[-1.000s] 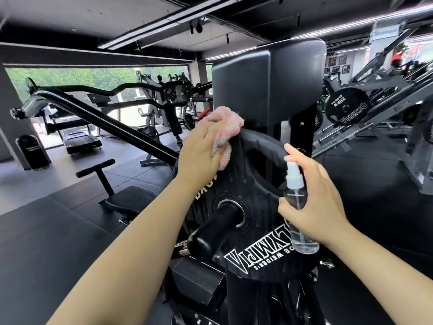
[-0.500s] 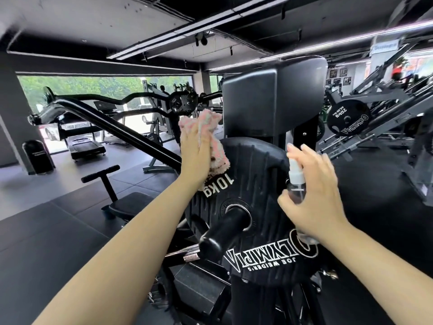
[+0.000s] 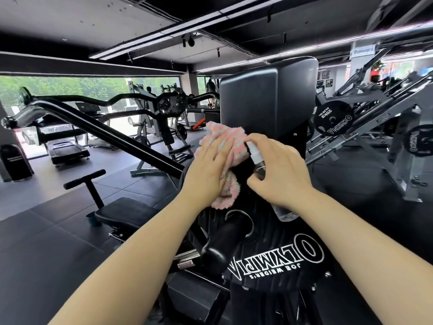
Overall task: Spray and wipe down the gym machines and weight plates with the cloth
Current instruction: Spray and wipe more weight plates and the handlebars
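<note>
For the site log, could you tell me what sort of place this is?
Most likely a commercial gym: an Olympia weight plate on a machine, a treadmill by the windows, and a padded bench.

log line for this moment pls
left hand: presses pink-and-white fluffy cloth on black weight plate | right hand: holds clear spray bottle

Two bare hands up front, left hand (image 3: 208, 171) and right hand (image 3: 281, 174). One fluffy pink-and-white striped cloth (image 3: 226, 146). One small clear plastic spray bottle with a white nozzle (image 3: 256, 158). Three black round weight plates with white Olympia lettering: near (image 3: 281, 261), 20 kg (image 3: 332, 118), far right (image 3: 419, 140).
</note>
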A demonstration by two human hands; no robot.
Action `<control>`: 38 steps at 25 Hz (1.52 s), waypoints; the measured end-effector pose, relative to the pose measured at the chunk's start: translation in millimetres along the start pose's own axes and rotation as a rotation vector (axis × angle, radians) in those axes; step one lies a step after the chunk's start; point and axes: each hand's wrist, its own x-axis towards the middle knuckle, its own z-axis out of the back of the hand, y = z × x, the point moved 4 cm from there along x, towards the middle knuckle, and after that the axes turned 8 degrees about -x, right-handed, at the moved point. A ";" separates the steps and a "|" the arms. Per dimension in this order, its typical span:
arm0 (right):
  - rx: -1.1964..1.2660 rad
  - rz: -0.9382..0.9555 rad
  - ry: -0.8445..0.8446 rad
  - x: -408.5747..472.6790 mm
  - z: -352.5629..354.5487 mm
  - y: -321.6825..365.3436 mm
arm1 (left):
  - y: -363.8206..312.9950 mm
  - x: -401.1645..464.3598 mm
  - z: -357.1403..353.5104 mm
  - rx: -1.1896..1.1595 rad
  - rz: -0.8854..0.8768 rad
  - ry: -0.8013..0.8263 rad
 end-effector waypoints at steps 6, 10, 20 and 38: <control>-0.032 -0.053 0.060 -2.1 4.7 7.8 | 55.3 -58.9 20.2 -0.236 0.637 0.092; -0.083 -0.117 0.075 -2.5 8.5 13.4 | 50.8 -55.2 46.7 -0.545 0.724 -0.223; -0.092 -0.242 -0.026 -20.2 4.4 1.2 | -2.0 -21.0 -23.9 -0.051 -0.195 0.047; 0.029 -0.111 0.149 -21.5 -8.7 25.9 | 32.2 -18.0 24.9 -0.455 0.514 0.029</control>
